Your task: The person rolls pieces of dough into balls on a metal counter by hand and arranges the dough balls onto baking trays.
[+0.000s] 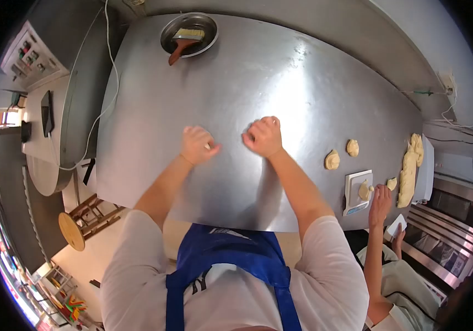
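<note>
Over the middle of the steel table [222,182], my left hand [197,145] is closed with its fingers curled. A small pale spot shows at those fingers, too small to name. My right hand [264,137] is also closed, knuckles up, a short gap to the right of the left one. The inside of both hands is hidden. Nearest to my right hand lie two round dough pieces [332,160], apart from it.
A bowl [211,27] with a wooden-handled brush [176,54] stands at the far left. On the right, a co-worker's hand [381,199] is beside a scale [352,203] bearing dough [364,191]. A long dough piece [407,179] lies by the right edge. The co-worker's other hand holds a white scraper-like piece [395,226].
</note>
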A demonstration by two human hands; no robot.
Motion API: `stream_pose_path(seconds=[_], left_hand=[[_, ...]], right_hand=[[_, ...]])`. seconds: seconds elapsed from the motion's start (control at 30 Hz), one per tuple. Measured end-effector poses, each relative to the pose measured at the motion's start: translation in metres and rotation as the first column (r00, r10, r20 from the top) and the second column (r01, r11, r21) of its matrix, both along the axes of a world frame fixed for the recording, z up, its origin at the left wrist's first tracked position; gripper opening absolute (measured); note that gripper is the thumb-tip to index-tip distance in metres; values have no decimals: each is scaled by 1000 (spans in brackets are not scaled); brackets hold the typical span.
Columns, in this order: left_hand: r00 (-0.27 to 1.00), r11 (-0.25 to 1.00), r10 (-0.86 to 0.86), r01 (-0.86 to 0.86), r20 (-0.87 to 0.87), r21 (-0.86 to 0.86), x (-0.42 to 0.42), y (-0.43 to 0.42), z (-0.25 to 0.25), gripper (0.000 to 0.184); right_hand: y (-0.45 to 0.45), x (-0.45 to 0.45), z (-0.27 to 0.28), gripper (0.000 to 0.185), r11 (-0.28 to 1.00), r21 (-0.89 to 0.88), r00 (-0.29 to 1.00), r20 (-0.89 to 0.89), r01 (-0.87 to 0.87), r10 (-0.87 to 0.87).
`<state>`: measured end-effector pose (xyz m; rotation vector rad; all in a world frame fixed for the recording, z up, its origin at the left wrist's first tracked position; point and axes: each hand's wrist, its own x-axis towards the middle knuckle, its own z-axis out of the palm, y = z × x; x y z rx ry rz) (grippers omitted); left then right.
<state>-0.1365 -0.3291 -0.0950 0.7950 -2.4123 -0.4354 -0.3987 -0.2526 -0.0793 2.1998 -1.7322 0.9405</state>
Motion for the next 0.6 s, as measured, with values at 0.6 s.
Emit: stream_pose_path(seconds=[0.6], left_hand=[[950, 973, 231, -231, -210, 26, 17, -29, -4, 22]], right_hand=[[-13, -54, 3, 22, 995, -28, 989, 114, 95, -91]])
